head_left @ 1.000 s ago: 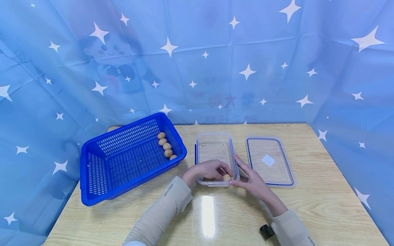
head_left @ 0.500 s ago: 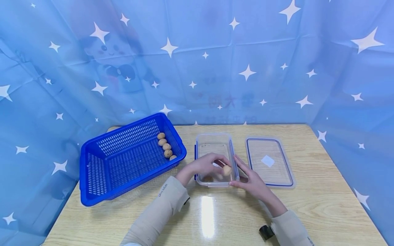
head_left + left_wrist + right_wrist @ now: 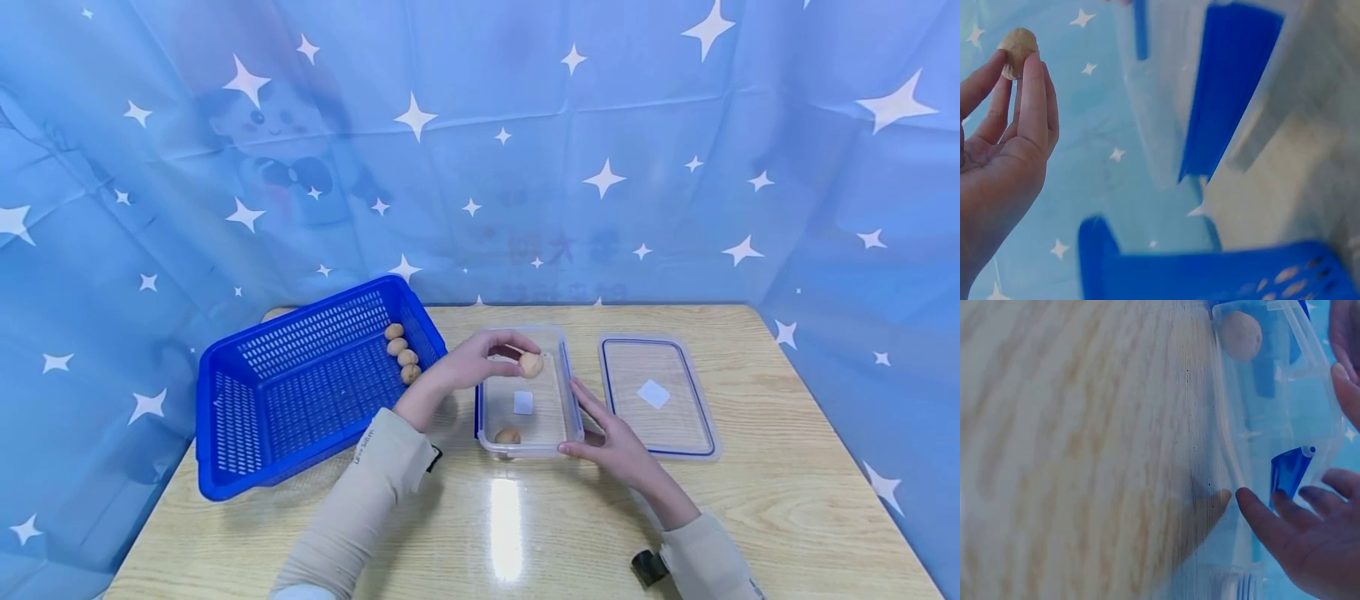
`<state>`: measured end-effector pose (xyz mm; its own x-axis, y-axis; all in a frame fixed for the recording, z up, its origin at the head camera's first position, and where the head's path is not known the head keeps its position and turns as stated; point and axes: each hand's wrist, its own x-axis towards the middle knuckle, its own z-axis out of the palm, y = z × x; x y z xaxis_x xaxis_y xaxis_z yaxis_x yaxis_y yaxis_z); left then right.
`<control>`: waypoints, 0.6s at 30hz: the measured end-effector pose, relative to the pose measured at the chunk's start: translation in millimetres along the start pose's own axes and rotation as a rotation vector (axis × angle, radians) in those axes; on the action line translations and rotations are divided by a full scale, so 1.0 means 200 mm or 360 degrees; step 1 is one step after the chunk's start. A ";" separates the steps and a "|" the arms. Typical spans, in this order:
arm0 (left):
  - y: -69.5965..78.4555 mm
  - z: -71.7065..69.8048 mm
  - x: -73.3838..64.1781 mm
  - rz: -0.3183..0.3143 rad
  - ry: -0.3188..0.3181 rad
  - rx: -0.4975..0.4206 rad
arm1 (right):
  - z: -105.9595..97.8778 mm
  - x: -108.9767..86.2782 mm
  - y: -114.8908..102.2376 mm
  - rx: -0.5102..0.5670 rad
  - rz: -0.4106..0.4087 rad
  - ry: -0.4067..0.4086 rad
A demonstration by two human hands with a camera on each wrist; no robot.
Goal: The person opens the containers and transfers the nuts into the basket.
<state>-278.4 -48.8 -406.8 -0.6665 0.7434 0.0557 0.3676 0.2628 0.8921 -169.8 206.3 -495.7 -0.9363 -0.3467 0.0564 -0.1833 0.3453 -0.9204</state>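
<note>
My left hand (image 3: 480, 360) pinches a walnut (image 3: 531, 365) between thumb and fingertips, above the far half of a clear plastic food container (image 3: 522, 451). The left wrist view shows that walnut (image 3: 1019, 51) at the fingertips. Another walnut (image 3: 507, 436) lies inside the container at its front left corner. My right hand (image 3: 611, 437) rests against the container's right side, fingers extended and thumb near the front corner. In the right wrist view, the right hand's fingertips (image 3: 1244, 495) touch the clear wall beside a blue clip (image 3: 1289, 472).
A blue perforated basket (image 3: 300, 450) stands on the left, with several walnuts (image 3: 397, 347) along its right end. The container's clear lid (image 3: 660, 433) lies to the right on the wooden table (image 3: 787, 483). A starry blue curtain (image 3: 675, 225) hangs behind.
My left hand has lifted the walnut from the container's front right corner, up and leftward. The walnut at the front left is now uncovered. My right hand stays in place.
</note>
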 end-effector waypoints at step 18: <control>0.10 -0.47 -0.17 -0.0225 0.0526 -0.0058 | 0.00 0.00 0.00 -0.0028 -0.0025 -0.0007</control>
<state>-310.2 -126.2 -348.6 -0.8851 0.4606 0.0671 0.2372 0.3223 0.9164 -169.5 207.3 -496.2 -0.9319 -0.3560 0.0691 -0.2033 0.3550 -0.9125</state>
